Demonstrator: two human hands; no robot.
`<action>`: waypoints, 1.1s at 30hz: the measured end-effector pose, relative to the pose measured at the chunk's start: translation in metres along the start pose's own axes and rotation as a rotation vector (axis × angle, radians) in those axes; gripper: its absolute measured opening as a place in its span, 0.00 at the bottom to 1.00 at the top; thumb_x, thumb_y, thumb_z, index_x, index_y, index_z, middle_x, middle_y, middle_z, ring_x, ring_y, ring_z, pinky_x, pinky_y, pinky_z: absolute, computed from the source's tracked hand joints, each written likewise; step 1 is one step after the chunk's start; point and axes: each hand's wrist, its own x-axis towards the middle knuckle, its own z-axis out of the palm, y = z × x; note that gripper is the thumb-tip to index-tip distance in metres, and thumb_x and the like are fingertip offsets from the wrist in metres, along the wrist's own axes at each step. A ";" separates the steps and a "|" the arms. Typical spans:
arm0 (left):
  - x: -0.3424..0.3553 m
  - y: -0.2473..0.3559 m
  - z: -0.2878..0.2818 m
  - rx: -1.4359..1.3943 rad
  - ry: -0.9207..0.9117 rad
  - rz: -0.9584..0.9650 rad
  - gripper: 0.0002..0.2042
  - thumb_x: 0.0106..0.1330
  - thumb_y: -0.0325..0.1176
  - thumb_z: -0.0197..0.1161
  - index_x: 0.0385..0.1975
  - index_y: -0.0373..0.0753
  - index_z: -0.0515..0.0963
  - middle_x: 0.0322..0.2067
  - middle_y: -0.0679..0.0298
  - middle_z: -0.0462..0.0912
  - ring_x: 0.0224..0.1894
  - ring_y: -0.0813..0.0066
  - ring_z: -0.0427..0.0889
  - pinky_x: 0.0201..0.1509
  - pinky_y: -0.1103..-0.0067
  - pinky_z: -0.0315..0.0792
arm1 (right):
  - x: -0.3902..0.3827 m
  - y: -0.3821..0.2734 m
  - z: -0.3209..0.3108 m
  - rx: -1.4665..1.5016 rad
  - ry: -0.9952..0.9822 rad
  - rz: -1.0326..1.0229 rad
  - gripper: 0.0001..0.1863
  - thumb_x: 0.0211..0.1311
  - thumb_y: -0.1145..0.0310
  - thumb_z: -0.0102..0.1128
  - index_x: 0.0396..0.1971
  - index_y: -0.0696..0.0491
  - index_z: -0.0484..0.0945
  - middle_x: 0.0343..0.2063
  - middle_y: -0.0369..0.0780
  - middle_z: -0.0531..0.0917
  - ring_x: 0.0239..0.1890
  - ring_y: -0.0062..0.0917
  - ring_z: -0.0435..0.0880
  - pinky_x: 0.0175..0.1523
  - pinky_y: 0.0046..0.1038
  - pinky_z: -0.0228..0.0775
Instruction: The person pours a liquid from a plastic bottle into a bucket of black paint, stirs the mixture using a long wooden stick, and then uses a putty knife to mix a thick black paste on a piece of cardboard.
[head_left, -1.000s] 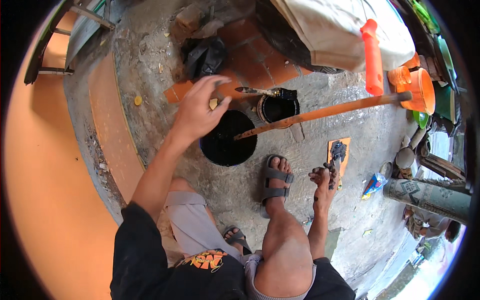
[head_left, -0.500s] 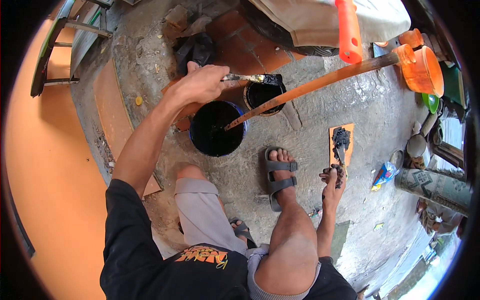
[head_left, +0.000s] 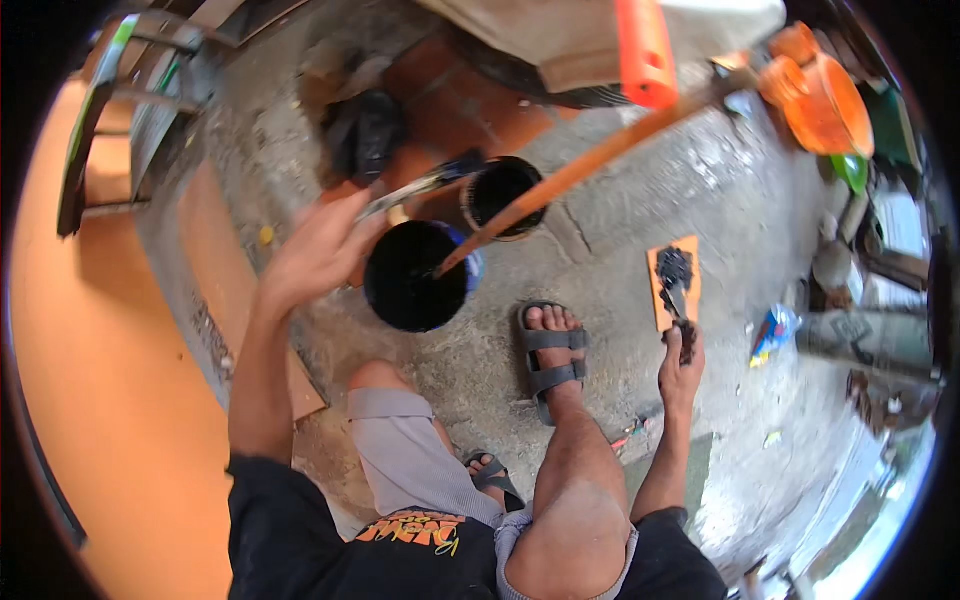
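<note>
My left hand (head_left: 325,240), blurred by motion, is closed round the handle of a paintbrush (head_left: 420,188). The brush's black-coated end points away to the right, beside the rim of a small can (head_left: 505,198) of black liquid. Just right of that hand stands a larger bucket (head_left: 412,278), also filled with black, with a long wooden stick (head_left: 590,150) leaning out of it. On the right, my right hand (head_left: 681,362), its fingers smeared black, grips a scraper (head_left: 677,302) whose blade rests on a small orange board (head_left: 660,313) bearing black paste.
A black plastic bag (head_left: 368,135) lies beyond the bucket. An orange dipper (head_left: 825,105) is at the far right, and a red-orange handle (head_left: 645,55) hangs at the top. A flat board (head_left: 225,270) runs along the orange wall (head_left: 110,380). My sandalled foot (head_left: 553,345) stands between bucket and orange board.
My left hand has swung left and nearer to me, drawing the brush back from over the small can. My right hand stays at the orange board, and the whole view has shifted slightly.
</note>
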 end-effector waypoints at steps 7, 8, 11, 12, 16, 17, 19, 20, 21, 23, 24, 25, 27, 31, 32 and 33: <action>-0.134 0.057 -0.027 -0.204 -0.135 -0.317 0.12 0.72 0.36 0.53 0.42 0.32 0.74 0.33 0.53 0.77 0.36 0.57 0.75 0.42 0.68 0.68 | 0.033 0.041 -0.033 -0.423 0.098 -0.005 0.15 0.59 0.68 0.60 0.44 0.57 0.75 0.36 0.47 0.81 0.39 0.39 0.81 0.46 0.36 0.72; -0.134 0.077 -0.014 -0.229 -0.186 -0.323 0.12 0.71 0.36 0.53 0.42 0.32 0.73 0.32 0.54 0.76 0.35 0.57 0.75 0.41 0.69 0.68 | 0.037 0.054 -0.036 -0.472 0.100 -0.011 0.16 0.58 0.68 0.60 0.45 0.56 0.74 0.38 0.47 0.80 0.40 0.39 0.80 0.47 0.36 0.71; -0.111 0.125 0.045 -0.467 -0.318 -0.245 0.11 0.69 0.34 0.55 0.41 0.31 0.72 0.28 0.51 0.74 0.33 0.56 0.75 0.37 0.67 0.68 | 0.041 0.070 -0.040 -0.524 0.077 0.014 0.18 0.57 0.67 0.61 0.47 0.56 0.73 0.40 0.46 0.79 0.42 0.39 0.79 0.49 0.36 0.71; -0.093 0.140 0.066 -0.573 -0.399 -0.265 0.11 0.68 0.34 0.55 0.41 0.31 0.72 0.27 0.50 0.74 0.32 0.55 0.76 0.36 0.65 0.68 | 0.043 0.076 -0.042 -0.550 0.068 -0.001 0.19 0.57 0.67 0.62 0.47 0.56 0.73 0.39 0.46 0.79 0.42 0.39 0.79 0.49 0.36 0.71; -0.040 0.172 0.180 -0.611 -0.150 -0.040 0.10 0.69 0.35 0.54 0.38 0.32 0.71 0.27 0.47 0.74 0.30 0.48 0.75 0.34 0.65 0.68 | 0.049 0.125 -0.046 -0.377 0.089 0.117 0.23 0.55 0.68 0.65 0.50 0.58 0.72 0.44 0.47 0.80 0.45 0.37 0.81 0.52 0.34 0.72; -0.029 0.180 0.192 -0.606 -0.142 -0.048 0.10 0.69 0.35 0.54 0.38 0.32 0.71 0.27 0.47 0.74 0.30 0.48 0.75 0.34 0.65 0.68 | 0.051 0.127 -0.042 -0.372 0.081 0.109 0.23 0.55 0.68 0.65 0.50 0.58 0.72 0.44 0.47 0.80 0.45 0.37 0.81 0.52 0.34 0.72; -0.016 0.187 0.206 -0.857 -0.052 -0.128 0.11 0.70 0.36 0.53 0.37 0.31 0.71 0.27 0.47 0.75 0.29 0.49 0.75 0.34 0.65 0.68 | 0.046 0.126 -0.030 -0.153 0.011 0.269 0.26 0.54 0.69 0.66 0.52 0.59 0.71 0.44 0.48 0.81 0.47 0.35 0.81 0.53 0.32 0.72; -0.014 0.188 0.204 -0.863 -0.058 -0.134 0.11 0.70 0.36 0.53 0.37 0.31 0.71 0.27 0.47 0.75 0.29 0.49 0.75 0.34 0.65 0.68 | 0.045 0.126 -0.028 -0.160 0.008 0.274 0.26 0.54 0.69 0.66 0.52 0.59 0.71 0.44 0.48 0.81 0.47 0.35 0.81 0.53 0.32 0.72; -0.011 0.188 0.198 -0.890 -0.138 -0.210 0.12 0.70 0.36 0.53 0.37 0.31 0.71 0.28 0.45 0.77 0.32 0.45 0.76 0.35 0.62 0.69 | 0.045 0.125 -0.025 -0.202 0.013 0.229 0.26 0.54 0.70 0.67 0.52 0.58 0.71 0.43 0.47 0.81 0.47 0.35 0.81 0.53 0.32 0.72; -0.010 0.184 0.200 -0.922 -0.219 -0.279 0.12 0.70 0.36 0.52 0.37 0.30 0.70 0.28 0.43 0.78 0.35 0.40 0.77 0.37 0.60 0.70 | 0.050 0.124 -0.028 -0.231 -0.037 0.183 0.23 0.53 0.71 0.66 0.50 0.58 0.74 0.43 0.47 0.81 0.48 0.36 0.81 0.54 0.32 0.72; -0.014 0.176 0.207 -0.849 -0.165 -0.260 0.12 0.70 0.36 0.52 0.38 0.30 0.71 0.28 0.43 0.78 0.35 0.40 0.78 0.37 0.60 0.70 | 0.053 0.119 -0.026 -0.229 -0.036 0.178 0.23 0.53 0.71 0.66 0.50 0.58 0.74 0.43 0.47 0.81 0.48 0.36 0.81 0.54 0.32 0.72; -0.017 0.169 0.213 -0.776 -0.112 -0.241 0.12 0.70 0.36 0.52 0.39 0.31 0.71 0.29 0.43 0.78 0.35 0.40 0.78 0.37 0.60 0.70 | 0.054 0.114 -0.021 -0.261 -0.059 0.132 0.22 0.53 0.71 0.66 0.49 0.58 0.75 0.43 0.48 0.81 0.48 0.37 0.81 0.54 0.33 0.71; -0.020 0.160 0.214 -0.756 -0.120 -0.273 0.12 0.70 0.37 0.52 0.38 0.31 0.71 0.28 0.43 0.78 0.35 0.40 0.78 0.37 0.59 0.69 | 0.058 0.094 -0.008 -0.333 -0.124 0.018 0.20 0.53 0.72 0.63 0.48 0.57 0.77 0.44 0.50 0.81 0.48 0.42 0.80 0.54 0.35 0.71; -0.026 0.154 0.216 -0.768 -0.107 -0.341 0.14 0.71 0.39 0.51 0.37 0.31 0.70 0.29 0.42 0.77 0.35 0.39 0.77 0.37 0.58 0.68 | 0.057 0.046 0.035 -0.379 -0.233 -0.134 0.20 0.55 0.72 0.61 0.50 0.57 0.76 0.44 0.50 0.81 0.49 0.44 0.79 0.55 0.37 0.71; -0.028 0.152 0.219 -0.788 -0.066 -0.351 0.14 0.71 0.39 0.50 0.36 0.31 0.70 0.29 0.41 0.77 0.35 0.39 0.77 0.37 0.58 0.67 | 0.054 0.032 0.044 -0.265 -0.297 -0.071 0.20 0.56 0.72 0.60 0.51 0.58 0.75 0.45 0.51 0.80 0.50 0.44 0.79 0.55 0.37 0.70; -0.031 0.151 0.222 -0.787 -0.058 -0.354 0.14 0.71 0.39 0.50 0.36 0.31 0.70 0.29 0.41 0.77 0.35 0.39 0.77 0.37 0.58 0.67 | 0.052 0.019 0.051 -0.149 -0.360 -0.010 0.21 0.57 0.72 0.59 0.52 0.59 0.74 0.46 0.52 0.80 0.50 0.43 0.79 0.56 0.37 0.69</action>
